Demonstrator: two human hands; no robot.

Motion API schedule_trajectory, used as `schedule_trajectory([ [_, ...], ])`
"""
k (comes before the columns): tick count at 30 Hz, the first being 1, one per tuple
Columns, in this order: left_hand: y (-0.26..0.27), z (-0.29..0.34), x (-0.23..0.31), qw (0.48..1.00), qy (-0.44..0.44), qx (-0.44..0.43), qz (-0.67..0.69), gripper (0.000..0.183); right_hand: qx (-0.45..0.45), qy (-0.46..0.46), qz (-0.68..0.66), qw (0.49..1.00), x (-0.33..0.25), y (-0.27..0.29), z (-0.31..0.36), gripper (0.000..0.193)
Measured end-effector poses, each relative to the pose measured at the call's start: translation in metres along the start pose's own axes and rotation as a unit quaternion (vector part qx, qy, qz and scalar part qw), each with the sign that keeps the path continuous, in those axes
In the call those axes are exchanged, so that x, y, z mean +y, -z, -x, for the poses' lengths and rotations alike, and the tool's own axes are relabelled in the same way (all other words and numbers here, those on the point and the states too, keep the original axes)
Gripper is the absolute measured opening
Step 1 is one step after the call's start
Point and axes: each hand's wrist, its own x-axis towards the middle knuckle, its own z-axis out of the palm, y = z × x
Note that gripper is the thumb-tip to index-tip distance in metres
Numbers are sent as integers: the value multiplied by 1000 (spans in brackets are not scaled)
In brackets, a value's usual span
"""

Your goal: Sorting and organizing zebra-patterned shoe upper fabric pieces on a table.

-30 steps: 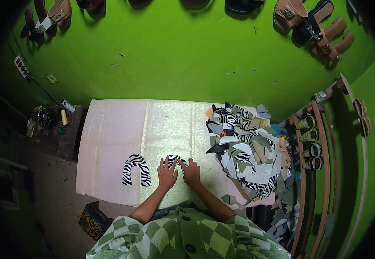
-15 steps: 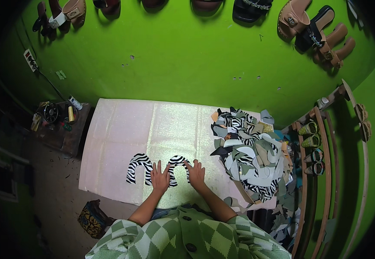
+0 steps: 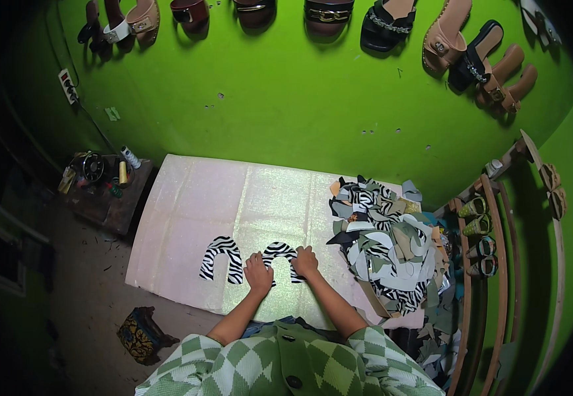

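Note:
Two arch-shaped zebra-print pieces lie side by side on a pale, shimmering table (image 3: 194,204). The left zebra-print piece (image 3: 222,254) rests flat, with no hand on it. At the right zebra-print piece (image 3: 278,251), my left hand (image 3: 257,272) is on the left leg with its fingers curled in at the edge. My right hand (image 3: 305,262) holds the opposite leg, fingers bent over its outer side. Parts of both legs are hidden under my hands.
A heap of grey, white and zebra-print offcuts (image 3: 392,244) covers the table's right end. A wooden rack with green sandals (image 3: 476,224) stands beyond it. On the left are a sewing machine table (image 3: 105,204) and a patterned stool (image 3: 142,335). Sandals (image 3: 385,30) hang on the green wall.
My fingers, spread flat on the right piece before, are now curled at its legs. The whole view has shifted, showing more of the wall and its sandals.

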Motion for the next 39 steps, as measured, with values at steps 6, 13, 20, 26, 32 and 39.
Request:
schedule_trajectory([
  [6, -16, -7, -10, 993, 98, -7, 68, 63, 50, -45, -48, 997, -7, -22, 11, 51],
  [13, -45, -12, -38, 968, 154, 28, 198, 37, 63, 18, -107, 992, 9, -42, 15, 43],
  [20, -44, -21, -50, 919, 198, 34, 340, 28, 10, -16, -345, 939, 26, -56, -2, 34],
  [26, 1, -41, -101, 882, 164, -41, 441, 24, 37, 73, -376, 923, -26, -51, 1, 16],
  [32, 47, -81, -191, 884, 147, -79, 436, 18, -96, -14, -512, 853, -120, -66, 7, 12],
  [39, 60, -109, -229, 932, 100, -126, 324, 15, 107, 4, -336, 936, -155, -111, -9, 16],
])
